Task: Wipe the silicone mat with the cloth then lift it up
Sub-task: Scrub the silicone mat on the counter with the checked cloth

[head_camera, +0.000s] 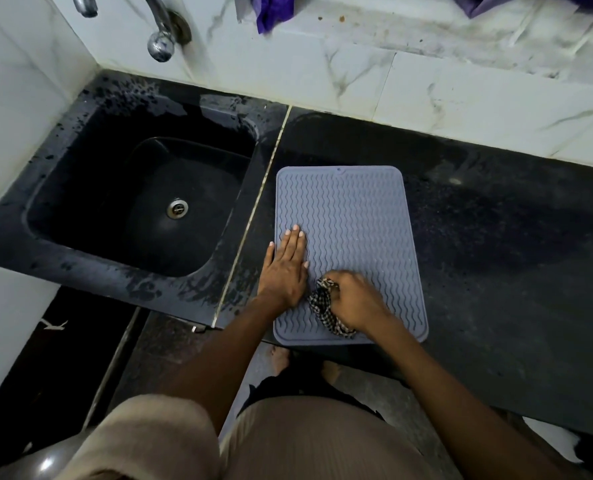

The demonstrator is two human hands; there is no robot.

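Grey mat (pixel 354 237) lies flat on the dark bench (pixel 496 254), just right of the sink (pixel 132 202), w/ its near edge right at the bench's front lip. Left hand (pixel 284 268) is pressed flat on the mat's near-left part, fingers straight & together, palm down, partly over the left edge; it's pinning the mat, not gripping anything. Right hand (pixel 355 301) has its grip curled tight round a bunched checked cloth (pixel 324 308), which touches the mat near the front-left corner, just beside the left hand. Looks like mid-wipe; most of the ribbed top further back shows no cloth on it, so I'd judge wiping isn't done & the lift is yet to come. Handling, as a guess: the mat is thin, light & floppy, so it'll sag if held by one corner; the wavy ribs give some bite, but a damp surface could be slick. It probably clings a bit to the smooth bench, hence the pinning hand. Best hold for lifting: the near edge or a near corner, where it's at the bench lip & fingers can get under; two hands on adjacent corners would keep it from folding.
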